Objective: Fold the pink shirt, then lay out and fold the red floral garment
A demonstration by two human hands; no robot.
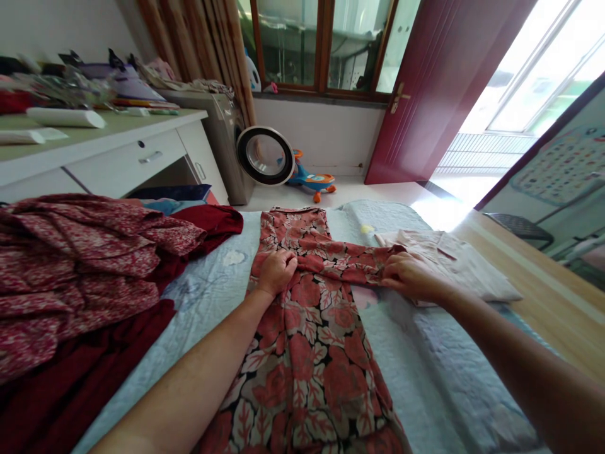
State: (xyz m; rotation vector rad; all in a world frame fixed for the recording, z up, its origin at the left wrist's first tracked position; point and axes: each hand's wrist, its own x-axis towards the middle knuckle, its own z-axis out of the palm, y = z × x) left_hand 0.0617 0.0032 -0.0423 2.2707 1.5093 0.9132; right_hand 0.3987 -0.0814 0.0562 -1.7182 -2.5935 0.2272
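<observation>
A floral garment in red, beige and black (326,353) lies lengthwise on a light blue quilted cover (208,277). Its sleeve stretches out to the right, across the body of the garment. My left hand (278,271) is closed on the fabric near where the sleeve crosses the garment's upper part. At the sleeve's right end, my right hand (401,272) pinches the cuff. Beside that hand lies a folded pale pink garment (454,261), partly behind my wrist.
A heap of red patterned clothes (85,271) lies at the left, with dark red cloth (104,366) under it. Beyond stand a white desk (137,145), a washing machine with its round door open (265,156), a blue and orange ride-on toy (314,181) and a red door (416,88).
</observation>
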